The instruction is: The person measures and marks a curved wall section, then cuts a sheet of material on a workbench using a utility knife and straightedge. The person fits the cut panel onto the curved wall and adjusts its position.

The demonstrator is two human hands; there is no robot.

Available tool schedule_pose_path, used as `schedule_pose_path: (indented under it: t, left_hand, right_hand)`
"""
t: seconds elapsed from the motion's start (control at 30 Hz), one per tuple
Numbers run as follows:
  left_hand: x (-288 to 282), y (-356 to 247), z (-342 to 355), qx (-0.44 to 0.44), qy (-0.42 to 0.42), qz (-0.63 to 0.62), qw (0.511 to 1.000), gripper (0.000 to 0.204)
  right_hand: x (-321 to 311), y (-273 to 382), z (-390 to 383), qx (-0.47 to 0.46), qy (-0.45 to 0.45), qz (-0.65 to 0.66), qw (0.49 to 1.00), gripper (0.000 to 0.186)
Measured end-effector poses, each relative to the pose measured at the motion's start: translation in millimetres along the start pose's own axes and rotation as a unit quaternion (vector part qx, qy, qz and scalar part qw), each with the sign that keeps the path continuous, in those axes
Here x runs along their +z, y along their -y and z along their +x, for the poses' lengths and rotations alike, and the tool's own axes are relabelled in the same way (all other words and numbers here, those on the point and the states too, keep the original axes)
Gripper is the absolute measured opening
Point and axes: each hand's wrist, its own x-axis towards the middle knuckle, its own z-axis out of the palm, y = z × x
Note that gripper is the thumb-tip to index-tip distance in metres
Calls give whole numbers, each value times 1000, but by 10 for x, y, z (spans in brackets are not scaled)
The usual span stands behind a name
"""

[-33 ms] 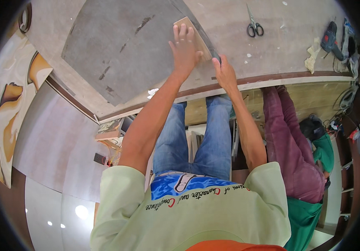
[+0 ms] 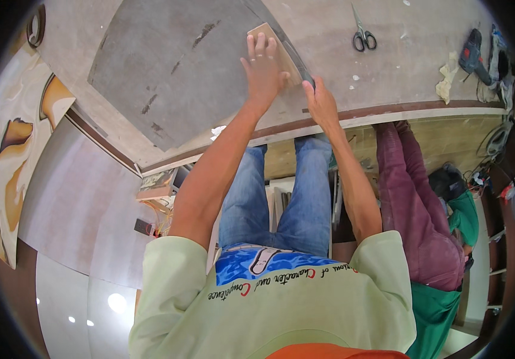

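Observation:
My left hand [image 2: 263,72] lies flat with fingers spread, pressing on a narrow light-brown wooden piece [image 2: 289,63]. That piece rests along the right edge of a large grey sheet [image 2: 144,66], which has dark scuffs and lies on the worktable [image 2: 389,78]. My right hand [image 2: 322,103] is closed at the near end of the wooden piece, beside the sheet's edge. A slim dark tool [image 2: 309,78] sticks out from its fingers; most of it is hidden, so its kind is unclear.
Black-handled scissors [image 2: 363,39] lie to the right, farther off. A dark power drill [image 2: 473,57] and a crumpled pale scrap [image 2: 447,79] are at the far right. Another person's maroon-trousered legs [image 2: 410,209] are beside me. A glossy patterned panel [image 2: 21,149] stands left.

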Motion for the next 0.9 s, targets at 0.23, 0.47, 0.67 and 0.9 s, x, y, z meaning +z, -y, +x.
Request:
schedule_pose_path:
  t: [0.23,0.47,0.67,0.9]
  left_hand:
    - [-34,-21,-9,-11,4,-5,1000,99]
    - [-39,-23,-8,-8,0,-4,1000,98]
    - [19,0,4,-6,-5,-4,1000,99]
    - [37,27,0,-3,-5,-13,1000,101]
  right_hand:
    - [47,-10,167,-47,-26,-60,997,40]
    - [32,27,243,-79,-33,-63,994,38]
    - [61,98,307,-23,19,-171,985,37]
    - [32,106,296,-33,34,-165,985,36]
